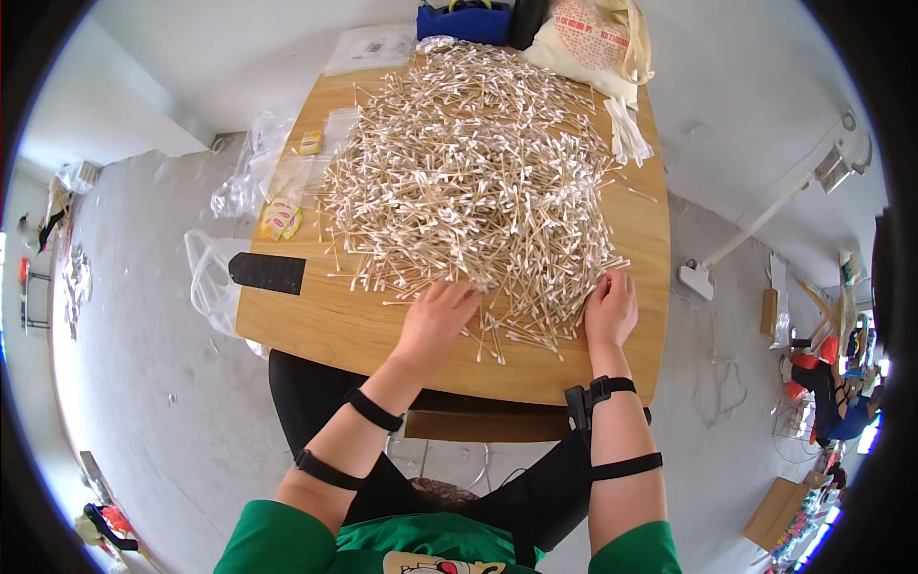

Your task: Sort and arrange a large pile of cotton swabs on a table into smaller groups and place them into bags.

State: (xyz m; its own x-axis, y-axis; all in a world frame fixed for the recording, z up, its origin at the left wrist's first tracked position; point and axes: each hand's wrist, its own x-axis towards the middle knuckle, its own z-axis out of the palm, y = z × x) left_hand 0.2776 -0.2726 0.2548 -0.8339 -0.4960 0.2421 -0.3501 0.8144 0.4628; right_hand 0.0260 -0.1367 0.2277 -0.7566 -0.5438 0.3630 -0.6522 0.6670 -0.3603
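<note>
A large heap of cotton swabs with white tips and light wooden sticks covers most of the wooden table. My left hand is at the heap's near edge, its fingers curled closed on some swabs; their tips are partly hidden. At the near right edge, my right hand has its fingers bent together round swabs beside the pile. Between the two hands, several loose swabs fan out toward me.
On the left lie a black flat strip, yellow-and-white labels and clear plastic bags. A blue tape dispenser and a cream cloth bag stand at the back. White gloves lie at the right.
</note>
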